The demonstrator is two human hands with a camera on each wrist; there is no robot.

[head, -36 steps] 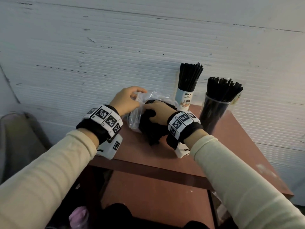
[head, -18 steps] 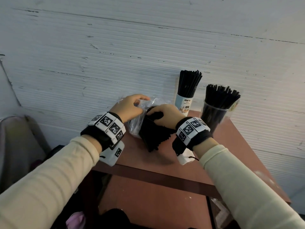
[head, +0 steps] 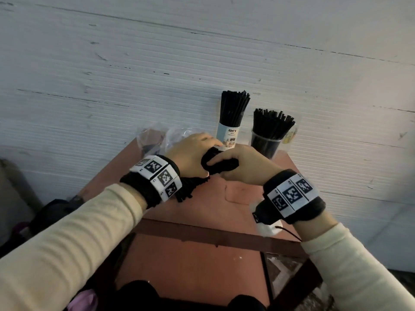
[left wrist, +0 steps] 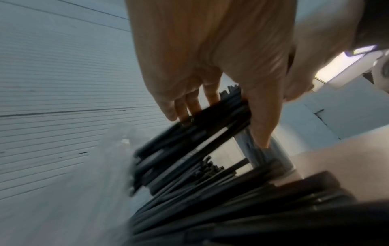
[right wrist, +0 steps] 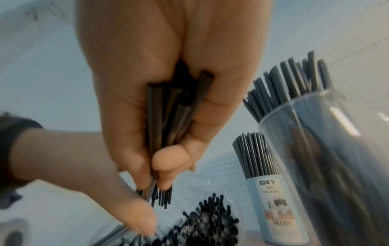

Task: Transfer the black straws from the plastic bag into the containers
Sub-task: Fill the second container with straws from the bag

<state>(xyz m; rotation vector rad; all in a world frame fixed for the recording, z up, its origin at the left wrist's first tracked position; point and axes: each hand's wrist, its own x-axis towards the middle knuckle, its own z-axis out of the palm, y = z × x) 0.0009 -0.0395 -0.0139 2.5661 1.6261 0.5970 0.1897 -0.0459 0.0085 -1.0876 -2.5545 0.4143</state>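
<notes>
Both hands hold one bundle of black straws (head: 221,165) above the brown table (head: 238,198), in front of the containers. My left hand (head: 190,153) grips its left part, fingers and thumb wrapped round the straws (left wrist: 189,133). My right hand (head: 239,168) pinches a bunch of straws (right wrist: 168,113) from the right. The clear plastic bag (head: 155,140) lies behind my left hand with more straws (right wrist: 206,223) inside. A pale blue DIY tube (head: 229,136) and a clear cup (head: 266,145) stand at the back, each packed with upright black straws.
A white ribbed wall (head: 157,75) rises straight behind the table. The table's front edge (head: 213,234) runs below my wrists, with a lower brown shelf (head: 190,265) under it. Dark bags lie on the floor (head: 51,212) to the left.
The straw bundle has come out of the bag and shifted right toward the containers. My left hand has let go of the bag and now grips the bundle with the right.
</notes>
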